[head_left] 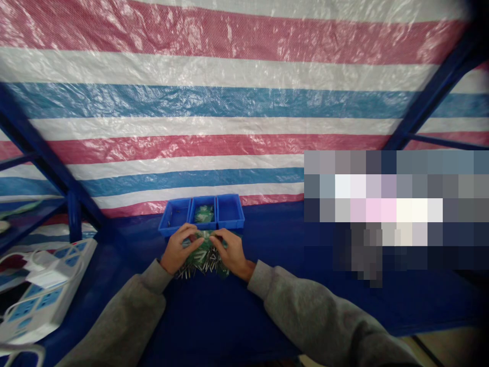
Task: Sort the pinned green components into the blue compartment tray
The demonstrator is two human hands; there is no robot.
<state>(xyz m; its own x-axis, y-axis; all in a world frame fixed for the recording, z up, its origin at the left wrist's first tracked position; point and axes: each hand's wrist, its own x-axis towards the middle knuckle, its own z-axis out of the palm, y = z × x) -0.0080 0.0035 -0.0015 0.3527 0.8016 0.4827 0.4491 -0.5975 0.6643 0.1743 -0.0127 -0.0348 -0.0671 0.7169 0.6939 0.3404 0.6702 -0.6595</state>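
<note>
My left hand (pixel 181 250) and my right hand (pixel 232 253) meet over the blue table, thumbs and fingers pinched. Between them they grip the upper edge of a small clear plastic bag with a green tint (pixel 207 235). Just below the bag lies a loose pile of thin metal pieces, like screws or nails (pixel 204 265). The fingers partly cover both bag and pile. I cannot tell whether the bag has anything in it.
Beyond my hands stand three joined blue bins: the left bin (pixel 165 224) has a few small bits, the middle bin (pixel 204 225) green-tinted bags. The right bin (pixel 231 224) adjoins them. A white power strip (pixel 53 311) with cables lies at left. Blur blocks cover the right side.
</note>
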